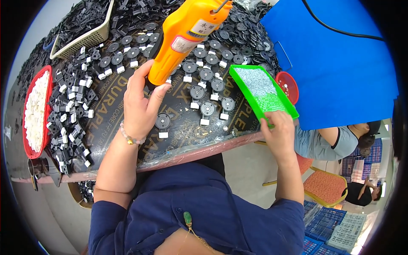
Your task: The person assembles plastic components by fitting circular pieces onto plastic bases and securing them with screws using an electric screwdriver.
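Your step in hand appears to be fastener pick-up: your right hand (279, 134) is at the near end of the green tray (247, 93), its bent fingers reaching over the rim toward the small metal fasteners (257, 80); whether one is pinched between the fingertips cannot be told. Your left hand (142, 100) is grasping the lower end of the orange power tool (180, 42), thumb on the near side and fingers wrapped around the body. The next move, as judged, calls for separating a single fastener, presenting it to the centre of one of the black disc units (207, 109) and aligning the tool squarely above it; a tilted approach could let the fastener slip or seat crooked. The tool is positioned over the middle of the dark work board (104, 127), slanting from its upper end, where a metal hook shows, down to your left hand; its casing is bright orange with a black lever along the left side and pale labels on the face, and its working tip is hidden. The units lie in loose rows on both sides of the tool, each a round black disc joined to a white-ended block
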`<state>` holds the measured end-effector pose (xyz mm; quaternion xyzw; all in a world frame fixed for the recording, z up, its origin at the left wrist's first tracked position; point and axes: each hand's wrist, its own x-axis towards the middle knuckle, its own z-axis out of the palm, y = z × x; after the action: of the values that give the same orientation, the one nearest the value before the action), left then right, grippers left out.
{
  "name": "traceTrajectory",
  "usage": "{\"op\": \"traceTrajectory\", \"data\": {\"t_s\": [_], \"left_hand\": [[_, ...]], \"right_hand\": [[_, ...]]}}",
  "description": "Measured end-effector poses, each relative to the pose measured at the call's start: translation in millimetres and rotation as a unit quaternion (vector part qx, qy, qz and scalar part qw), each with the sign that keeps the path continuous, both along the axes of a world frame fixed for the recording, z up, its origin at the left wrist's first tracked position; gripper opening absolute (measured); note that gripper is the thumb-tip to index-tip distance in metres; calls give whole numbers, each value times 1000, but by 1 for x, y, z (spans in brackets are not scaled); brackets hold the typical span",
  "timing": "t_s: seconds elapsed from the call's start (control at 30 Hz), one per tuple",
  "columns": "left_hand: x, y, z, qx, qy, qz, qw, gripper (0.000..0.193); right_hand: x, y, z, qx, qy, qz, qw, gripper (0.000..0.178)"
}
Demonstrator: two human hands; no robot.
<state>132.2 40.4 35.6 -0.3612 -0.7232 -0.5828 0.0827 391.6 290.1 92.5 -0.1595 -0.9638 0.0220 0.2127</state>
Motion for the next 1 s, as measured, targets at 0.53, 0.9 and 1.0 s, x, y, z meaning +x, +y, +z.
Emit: {"op": "traceTrajectory", "data": {"t_s": [0.53, 0.9, 1.0], "left_hand": [[3, 1, -6, 21, -28, -32, 999, 51], [5, 8, -14, 35, -16, -54, 998, 50], [2, 7, -14, 29, -23, -52, 998, 49]], "right_hand": [[13, -2, -74, -148, 8, 18, 989, 16], [-1, 254, -58, -153, -169, -161, 960, 48], [-6, 298, -93, -221, -163, -58, 960, 62]]}}
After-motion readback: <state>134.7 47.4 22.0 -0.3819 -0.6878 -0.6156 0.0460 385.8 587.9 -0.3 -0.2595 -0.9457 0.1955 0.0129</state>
